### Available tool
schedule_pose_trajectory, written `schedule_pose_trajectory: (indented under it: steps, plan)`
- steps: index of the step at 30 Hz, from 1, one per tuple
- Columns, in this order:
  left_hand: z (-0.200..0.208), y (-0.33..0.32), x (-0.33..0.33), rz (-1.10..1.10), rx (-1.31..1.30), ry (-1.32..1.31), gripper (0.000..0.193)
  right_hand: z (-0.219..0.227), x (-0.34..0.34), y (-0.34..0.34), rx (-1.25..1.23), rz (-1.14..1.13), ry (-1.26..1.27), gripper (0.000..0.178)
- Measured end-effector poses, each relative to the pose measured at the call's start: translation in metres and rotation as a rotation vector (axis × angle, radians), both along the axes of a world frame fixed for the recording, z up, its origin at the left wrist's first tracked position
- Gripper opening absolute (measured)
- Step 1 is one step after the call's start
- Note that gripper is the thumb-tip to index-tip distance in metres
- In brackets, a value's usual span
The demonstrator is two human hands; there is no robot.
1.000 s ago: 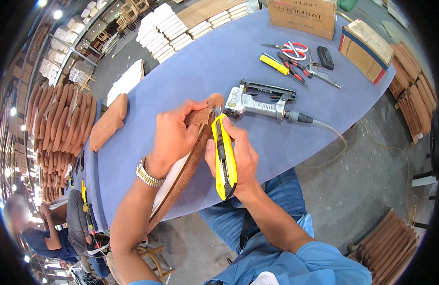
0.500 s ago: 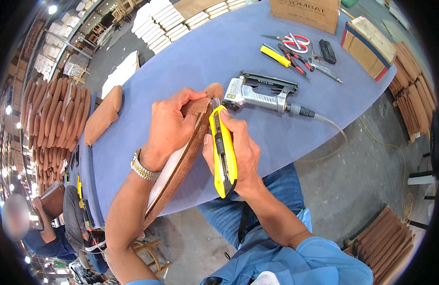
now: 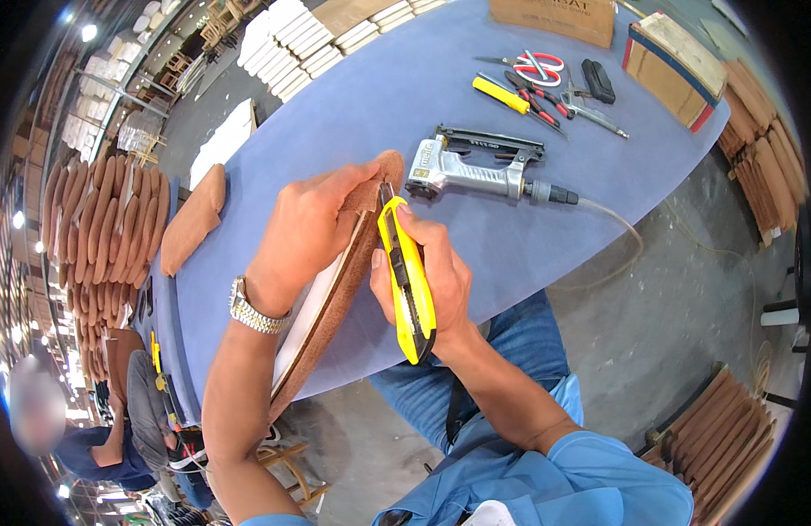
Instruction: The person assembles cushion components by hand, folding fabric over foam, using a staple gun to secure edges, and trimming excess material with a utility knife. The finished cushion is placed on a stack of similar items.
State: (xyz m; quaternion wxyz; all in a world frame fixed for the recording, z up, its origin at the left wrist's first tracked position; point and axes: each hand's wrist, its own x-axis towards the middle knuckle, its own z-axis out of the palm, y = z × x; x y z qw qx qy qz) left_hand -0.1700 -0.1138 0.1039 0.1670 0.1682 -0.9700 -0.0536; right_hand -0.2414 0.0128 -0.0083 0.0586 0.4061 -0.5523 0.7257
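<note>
A yellow utility knife point(image 3: 405, 280) is gripped in my right hand point(image 3: 439, 285), its blade touching the fabric near the top corner of a brown upholstered cushion point(image 3: 335, 302). The cushion stands tilted on edge, and its pale underside faces left. My left hand point(image 3: 302, 230) pinches the cushion's fabric at that corner, fingers closed over the edge. A metal watch is on my left wrist. Just right of the blade, a silver staple gun point(image 3: 471, 167) lies on the blue table point(image 3: 256, 210) with an air hose attached.
Scissors point(image 3: 539, 67), a yellow-handled screwdriver point(image 3: 502, 93), pliers point(image 3: 541, 96) and a black block point(image 3: 598, 81) lie at the table's far right, beside cardboard boxes point(image 3: 673, 74). Another brown cushion point(image 3: 193, 219) rests at the left edge. Stacked cushions point(image 3: 107, 215) and a person point(image 3: 99, 443) are beyond it.
The knife and both hands have shifted slightly left in view with the cushion. The blade remains at the cushion's corner. At left, the other person has moved a brown panel lower.
</note>
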Motion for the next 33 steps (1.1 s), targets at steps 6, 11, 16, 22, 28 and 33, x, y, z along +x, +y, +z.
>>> schedule_pose_trajectory:
  steps: [6,11,16,22,28,33]
  plan:
    - [-0.002,-0.006,0.001,0.096,0.089,0.021,0.029,-0.006,0.003,-0.002,-0.105,0.023,-0.083,0.050]
    - [-0.001,-0.008,-0.002,0.130,0.153,0.007,0.028,-0.008,-0.002,-0.007,-0.097,0.037,-0.114,0.049]
    - [0.006,-0.007,-0.003,0.021,0.086,-0.048,0.030,-0.003,-0.008,-0.003,-0.028,0.044,-0.124,0.046]
    - [0.005,-0.003,-0.007,-0.025,-0.028,-0.074,0.035,-0.004,-0.009,-0.006,-0.065,0.038,-0.136,0.046]
    - [-0.002,-0.004,-0.006,0.035,0.043,-0.029,0.038,-0.004,-0.005,-0.003,-0.042,0.018,-0.123,0.046]
    - [-0.001,-0.002,-0.006,0.061,0.054,-0.036,0.036,-0.004,-0.003,-0.006,-0.064,-0.030,-0.111,0.045]
